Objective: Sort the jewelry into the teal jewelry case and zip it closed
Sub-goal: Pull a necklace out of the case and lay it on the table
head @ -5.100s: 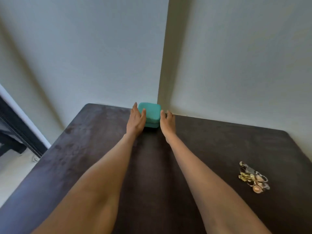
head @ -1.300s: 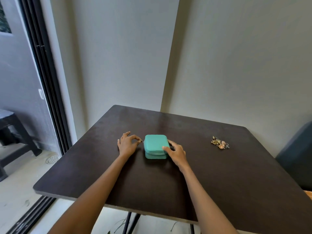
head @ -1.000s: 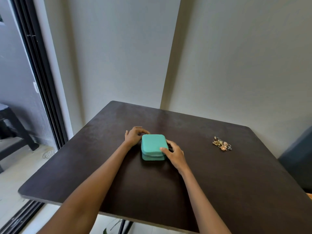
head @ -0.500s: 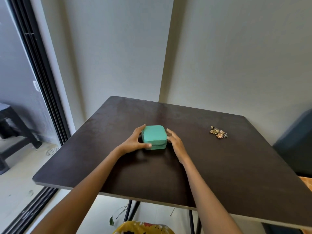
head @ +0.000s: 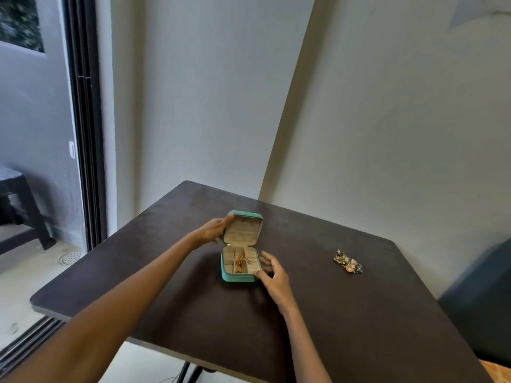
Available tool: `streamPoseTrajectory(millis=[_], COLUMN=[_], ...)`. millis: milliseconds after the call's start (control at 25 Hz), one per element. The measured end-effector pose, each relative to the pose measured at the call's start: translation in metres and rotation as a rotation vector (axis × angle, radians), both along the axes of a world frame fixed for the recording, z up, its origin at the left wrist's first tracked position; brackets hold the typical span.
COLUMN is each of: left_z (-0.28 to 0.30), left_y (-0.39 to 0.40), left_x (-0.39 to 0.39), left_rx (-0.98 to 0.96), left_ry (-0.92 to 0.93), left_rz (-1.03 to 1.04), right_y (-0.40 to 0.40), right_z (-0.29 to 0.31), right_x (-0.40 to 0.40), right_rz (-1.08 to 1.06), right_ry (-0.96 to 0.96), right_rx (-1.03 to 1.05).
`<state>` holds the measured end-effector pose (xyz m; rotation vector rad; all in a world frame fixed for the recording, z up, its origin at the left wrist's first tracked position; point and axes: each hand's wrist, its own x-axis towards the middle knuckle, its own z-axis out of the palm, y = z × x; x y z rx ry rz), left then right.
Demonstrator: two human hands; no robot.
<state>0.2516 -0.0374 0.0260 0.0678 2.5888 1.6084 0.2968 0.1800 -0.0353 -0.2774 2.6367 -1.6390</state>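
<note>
Beside open case (head: pixel 240 276), both hands (head: pixel 272 275)

Left hand (head: pixel 214 230) props the open teal case (head: pixel 240 261); jewelry pile (head: pixel 347 265) well apart.

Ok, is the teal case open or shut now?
Open. The teal case has its lid raised, left hand on it; gold chain visible inside.
</note>
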Motion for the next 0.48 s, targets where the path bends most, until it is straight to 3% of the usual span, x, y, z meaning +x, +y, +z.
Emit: streamPoseTrajectory(millis=[240,480], left_z=[-0.031,-0.048], left_y=[0.008,0.017], left_x=[-0.026,-0.015], left_rx=[0.068,0.042], left_ry=[-0.061,0.112], left_rz=[0.29,0.505], right_y=[0.002,-0.019], right_z=[-0.005,-0.007], right_x=[-0.005,-0.006], right_rz=[-0.006,-0.129], right_ry=[0.029,0.013], right_rx=[0.025,0.133])
